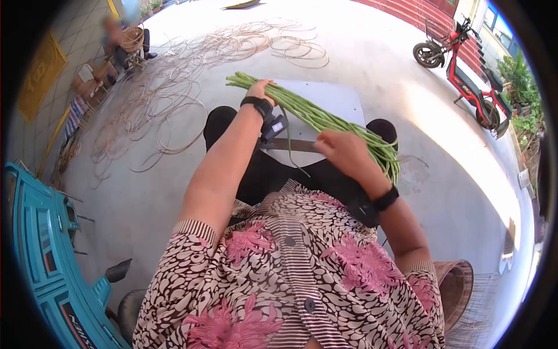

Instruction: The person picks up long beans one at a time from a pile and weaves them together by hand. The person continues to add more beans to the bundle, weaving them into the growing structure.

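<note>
A bundle of long green beans [308, 111] lies slanted over a white board [349, 100] in front of my knees. Its upper-left part is in my left hand [260, 92], which is closed around the stalks near their ends. My right hand [347, 152] is at the lower-right part of the bundle, its fingers curled and pressed together. What those fingers hold, if anything, is hidden. One loose bean [289, 142] hangs out of the bundle toward my lap, its tip bent to the right. The drooping bean ends at the right spread past my right hand.
Coils of thin cane-like strips [232, 49] cover the floor ahead and left. A person [119, 43] sits beyond them holding a basket. A teal vehicle [49, 250] stands close on my left, a woven basket [456, 291] at my right. A red scooter [465, 75] is parked farther off.
</note>
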